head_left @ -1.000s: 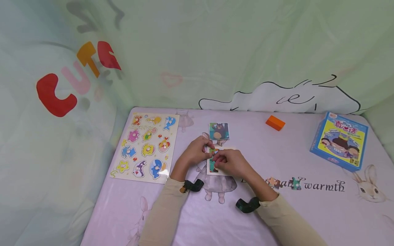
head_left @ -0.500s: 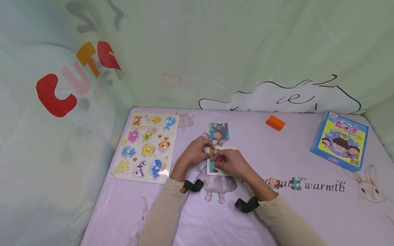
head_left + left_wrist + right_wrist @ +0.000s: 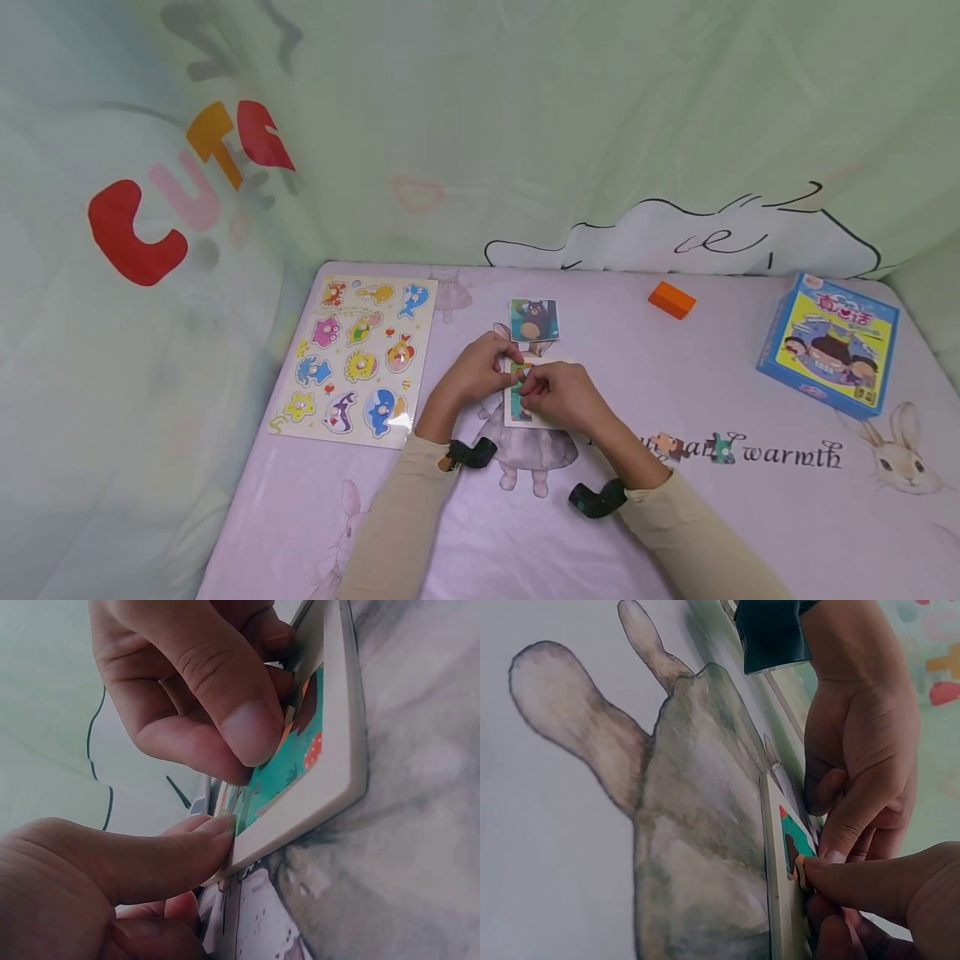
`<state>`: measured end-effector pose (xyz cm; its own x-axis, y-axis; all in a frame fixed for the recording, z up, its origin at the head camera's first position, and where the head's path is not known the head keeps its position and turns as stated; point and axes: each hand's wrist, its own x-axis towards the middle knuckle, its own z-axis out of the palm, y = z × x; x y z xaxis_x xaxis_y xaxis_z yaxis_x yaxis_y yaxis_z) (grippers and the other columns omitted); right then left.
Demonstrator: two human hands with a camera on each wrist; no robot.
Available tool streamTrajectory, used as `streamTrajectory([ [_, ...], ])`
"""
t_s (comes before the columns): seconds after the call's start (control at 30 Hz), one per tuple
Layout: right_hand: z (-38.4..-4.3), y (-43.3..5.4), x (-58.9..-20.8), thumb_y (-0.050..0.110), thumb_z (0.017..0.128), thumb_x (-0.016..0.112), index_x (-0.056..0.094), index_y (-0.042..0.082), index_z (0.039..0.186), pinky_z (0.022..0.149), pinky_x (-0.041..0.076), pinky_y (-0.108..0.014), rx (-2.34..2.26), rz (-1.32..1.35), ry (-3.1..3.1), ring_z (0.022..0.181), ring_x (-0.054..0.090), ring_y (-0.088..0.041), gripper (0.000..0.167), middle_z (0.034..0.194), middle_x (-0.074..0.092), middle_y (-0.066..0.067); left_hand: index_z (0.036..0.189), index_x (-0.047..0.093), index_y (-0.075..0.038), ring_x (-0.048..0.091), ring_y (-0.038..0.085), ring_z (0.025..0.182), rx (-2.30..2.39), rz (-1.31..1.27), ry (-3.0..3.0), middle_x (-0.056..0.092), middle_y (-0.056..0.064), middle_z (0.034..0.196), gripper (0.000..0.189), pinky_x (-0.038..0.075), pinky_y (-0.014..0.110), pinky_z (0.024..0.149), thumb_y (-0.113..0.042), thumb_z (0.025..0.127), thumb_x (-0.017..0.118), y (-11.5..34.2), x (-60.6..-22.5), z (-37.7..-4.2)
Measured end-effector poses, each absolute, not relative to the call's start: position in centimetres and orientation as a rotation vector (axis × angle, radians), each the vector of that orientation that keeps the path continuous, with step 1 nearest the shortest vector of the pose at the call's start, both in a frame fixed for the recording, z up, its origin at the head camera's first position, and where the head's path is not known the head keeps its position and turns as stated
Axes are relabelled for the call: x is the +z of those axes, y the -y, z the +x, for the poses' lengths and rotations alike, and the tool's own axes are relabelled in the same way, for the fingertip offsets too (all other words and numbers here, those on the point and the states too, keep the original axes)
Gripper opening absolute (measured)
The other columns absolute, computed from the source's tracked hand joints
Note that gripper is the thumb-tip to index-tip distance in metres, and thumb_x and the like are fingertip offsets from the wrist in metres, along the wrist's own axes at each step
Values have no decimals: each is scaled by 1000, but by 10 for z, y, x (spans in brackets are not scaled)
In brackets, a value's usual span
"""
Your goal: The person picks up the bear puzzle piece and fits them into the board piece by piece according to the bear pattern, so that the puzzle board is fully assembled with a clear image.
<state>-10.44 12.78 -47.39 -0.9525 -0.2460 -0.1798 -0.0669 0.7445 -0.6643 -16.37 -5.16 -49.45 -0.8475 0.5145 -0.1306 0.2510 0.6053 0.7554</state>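
Observation:
A small white-framed jigsaw tray (image 3: 536, 423) lies mid-table, with green picture pieces along its left side. My left hand (image 3: 477, 367) holds the tray's left edge; in the left wrist view its thumb (image 3: 184, 855) presses the border and the other fingers curl beside it. Over the tray, my right hand (image 3: 564, 396) pinches a jigsaw piece (image 3: 803, 871) between thumb and fingertips, at the edge of the placed green part. Fingers hide most of that piece. Just beyond the tray lies a square bear picture (image 3: 534, 321).
Two loose jigsaw pieces, one brownish (image 3: 667, 446) and one green (image 3: 723, 448), lie right of my right wrist. A sea-animal knob puzzle board (image 3: 352, 358) is at left. An orange block (image 3: 672, 300) and a blue-yellow game box (image 3: 828, 343) sit toward the back right.
My right hand has shifted slightly up and left over the tray, still pinching the piece. The left hand and the tray stay in place.

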Motion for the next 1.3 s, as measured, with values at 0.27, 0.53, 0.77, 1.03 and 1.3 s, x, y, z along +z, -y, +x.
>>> streamTrajectory([
  [0.27, -104, -126, -474, 12, 83, 82, 73, 13, 81, 68, 45, -30, -1006, -215, -2706, 71, 56, -14, 9, 71, 65, 2, 106, 72, -11, 52, 14, 86, 1091, 623, -2509, 61, 5, 117, 19, 46, 27, 82, -9, 88, 77, 51, -496, -164],
  [0.53, -104, -126, -473, 14, 84, 82, 73, 13, 83, 68, 45, -29, -1001, -193, -2688, 72, 56, -15, 8, 72, 65, 2, 106, 71, -10, 52, 15, 86, 1094, 622, -2501, 61, 6, 117, 20, 46, 28, 82, -9, 88, 77, 52, -494, -163],
  [0.77, -105, -127, -474, 14, 85, 81, 73, 13, 85, 69, 45, -30, -996, -207, -2680, 73, 55, -15, 7, 73, 65, 1, 107, 71, -11, 51, 14, 86, 1091, 624, -2504, 60, 5, 116, 20, 45, 27, 81, -10, 88, 77, 52, -495, -163],
  [1.03, -101, -136, -473, 16, 87, 78, 73, 14, 86, 66, 43, -30, -1035, -279, -2671, 72, 55, -13, 6, 74, 65, 2, 107, 71, -12, 51, 13, 83, 1093, 619, -2500, 58, 4, 112, 21, 44, 26, 78, -10, 87, 78, 51, -495, -163],
  [1.3, -97, -149, -470, 15, 87, 78, 73, 15, 87, 66, 46, -29, -1035, -257, -2646, 74, 55, -16, 5, 77, 64, 1, 107, 71, -12, 49, 12, 81, 1092, 621, -2505, 57, 5, 107, 23, 43, 25, 76, -10, 86, 79, 51, -495, -164],
])
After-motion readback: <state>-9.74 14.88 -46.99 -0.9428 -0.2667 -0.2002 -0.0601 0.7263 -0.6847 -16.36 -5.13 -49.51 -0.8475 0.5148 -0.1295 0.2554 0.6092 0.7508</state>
